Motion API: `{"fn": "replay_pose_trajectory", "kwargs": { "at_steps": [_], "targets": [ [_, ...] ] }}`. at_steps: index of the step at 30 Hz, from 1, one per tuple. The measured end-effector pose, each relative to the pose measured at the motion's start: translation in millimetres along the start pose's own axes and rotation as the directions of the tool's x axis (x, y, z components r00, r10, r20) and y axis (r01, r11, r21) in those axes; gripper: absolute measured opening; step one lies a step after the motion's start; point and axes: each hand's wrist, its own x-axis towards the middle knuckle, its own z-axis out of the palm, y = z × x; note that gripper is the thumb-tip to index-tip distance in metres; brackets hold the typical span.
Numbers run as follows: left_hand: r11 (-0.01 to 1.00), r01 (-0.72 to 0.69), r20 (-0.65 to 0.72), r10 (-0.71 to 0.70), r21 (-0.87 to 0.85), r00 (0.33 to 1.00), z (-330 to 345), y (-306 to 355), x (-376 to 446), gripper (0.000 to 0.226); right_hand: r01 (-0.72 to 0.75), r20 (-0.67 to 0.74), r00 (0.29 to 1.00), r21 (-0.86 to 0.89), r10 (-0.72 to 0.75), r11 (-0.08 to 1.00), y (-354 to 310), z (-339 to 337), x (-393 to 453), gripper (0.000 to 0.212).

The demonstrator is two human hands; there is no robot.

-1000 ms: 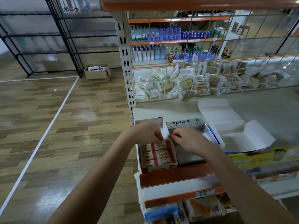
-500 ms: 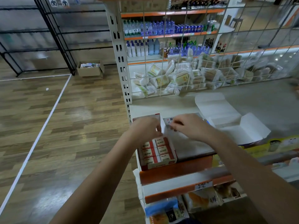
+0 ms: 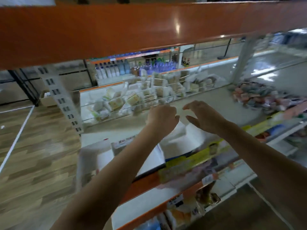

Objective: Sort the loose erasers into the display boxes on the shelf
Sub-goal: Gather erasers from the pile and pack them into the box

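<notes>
Wooden flooring with a white line lies on the left, and a store shelving unit fills the rest of the view; the whole picture is blurred.

Nearest, two bare forearms go forward over the orange front edge of the shelf. Below this edge, lower shelves hold packaged goods that are too blurred to name.

On the shelf board, at the left end, stand the display boxes. The left display box has its white flap upright, and its contents are mostly smeared. Just beside it is a second display box with printed text on its back panel; the left forearm crosses in front of it. Behind and right of these lies an opened white carton, partly hidden by the hands.

The left hand is above this carton with the fingers curled inward. It seems to hold nothing, but the blur makes this uncertain. The right hand is just beside it, apart from it, with fingers spread and bent, thumb low, gripping nothing.

Further right on the same board is a pile of loose erasers in mixed colours, well apart from both hands.

Behind the board, a wire back panel shows wrapped packs and bottles on another shelf. An orange shelf edge crosses the top.
</notes>
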Motion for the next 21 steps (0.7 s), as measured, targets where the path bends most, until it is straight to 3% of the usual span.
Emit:
{"fn": "replay_pose_trajectory", "kwargs": {
  "at_steps": [6, 15, 21],
  "targets": [
    [0.994, -0.1, -0.088, 0.096, -0.05, 0.991, 22.8, 126.6, 86.3, 0.037, -0.199, -0.029, 0.98, -0.104, 0.197, 0.974, 133.4, -38.0, -46.4, 0.041],
    [0.968, -0.223, 0.043, 0.229, -0.115, 0.972, 69.5, 264.5, 200.0, 0.053, -0.399, 0.02, 0.915, -0.103, 0.403, 0.911, 289.9, -69.0, -75.0, 0.048],
    [0.952, -0.24, 0.058, 0.255, -0.19, 0.965, 99.7, 312.0, 287.8, 0.039, -0.451, 0.126, 0.872, -0.163, 0.472, 0.877, 389.5, -61.5, -69.5, 0.051]
  ]
}}
